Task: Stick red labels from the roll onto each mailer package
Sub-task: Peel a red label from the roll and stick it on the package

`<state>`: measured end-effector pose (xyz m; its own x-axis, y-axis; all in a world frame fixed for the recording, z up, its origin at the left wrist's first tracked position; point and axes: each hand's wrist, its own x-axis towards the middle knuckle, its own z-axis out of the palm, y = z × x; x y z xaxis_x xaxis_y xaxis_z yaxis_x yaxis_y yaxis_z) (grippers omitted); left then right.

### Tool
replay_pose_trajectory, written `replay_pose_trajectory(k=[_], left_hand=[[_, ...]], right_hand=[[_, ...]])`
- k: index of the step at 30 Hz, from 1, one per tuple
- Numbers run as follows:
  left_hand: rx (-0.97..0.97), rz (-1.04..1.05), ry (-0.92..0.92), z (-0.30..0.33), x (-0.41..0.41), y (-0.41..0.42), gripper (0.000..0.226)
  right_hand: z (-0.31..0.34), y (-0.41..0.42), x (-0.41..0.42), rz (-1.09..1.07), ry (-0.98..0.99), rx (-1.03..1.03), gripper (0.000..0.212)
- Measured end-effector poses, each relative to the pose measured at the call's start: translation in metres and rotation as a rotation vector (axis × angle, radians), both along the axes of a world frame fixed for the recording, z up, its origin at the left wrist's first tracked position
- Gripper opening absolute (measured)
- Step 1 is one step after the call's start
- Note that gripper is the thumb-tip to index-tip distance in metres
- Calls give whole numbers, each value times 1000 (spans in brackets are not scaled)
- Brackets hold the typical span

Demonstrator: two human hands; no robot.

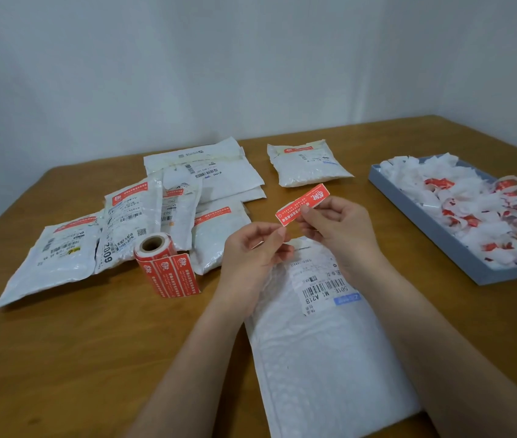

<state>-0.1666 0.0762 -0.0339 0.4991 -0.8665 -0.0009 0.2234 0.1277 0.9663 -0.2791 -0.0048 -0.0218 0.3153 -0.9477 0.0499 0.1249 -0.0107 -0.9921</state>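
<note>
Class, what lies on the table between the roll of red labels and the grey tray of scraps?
In the head view, between the roll of red labels and grey tray: a small white mailer, both hands, their peeled red label.

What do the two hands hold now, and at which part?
Both hold one red label: the right hand pinches its middle lower edge, the left hand its lower-left end, above the white mailer.

Head view, forward-down over table (61, 358), hands (251, 248) close.
</note>
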Motion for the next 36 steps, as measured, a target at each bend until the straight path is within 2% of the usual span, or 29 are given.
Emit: replay_pose_trajectory(k=[9, 12, 15, 18, 20, 26, 36], left_hand=[[-13, 4, -20, -3, 0, -2, 10], [-17, 7, -26, -4, 1, -2, 13], [-13, 12, -30, -5, 1, -3, 15], [-10, 14, -29, -7, 1, -4, 17], [-8, 12, -28, -8, 2, -4, 17], [-34, -1, -41, -10, 2, -5, 7], [-49, -6, -134, -11, 2, -5, 10]], right_hand=[[-1, 0, 0, 16, 28, -26, 8], [-1, 0, 1, -60, 77, -62, 19], [2, -1, 0, -250, 210, -236, 32], [6, -1, -4, -309, 248, -450, 18], [5, 1, -4, -269, 273, -559, 9], [0, 7, 2, -109, 456, -819, 6], [-4, 7, 3, -12, 529, -846, 7]])
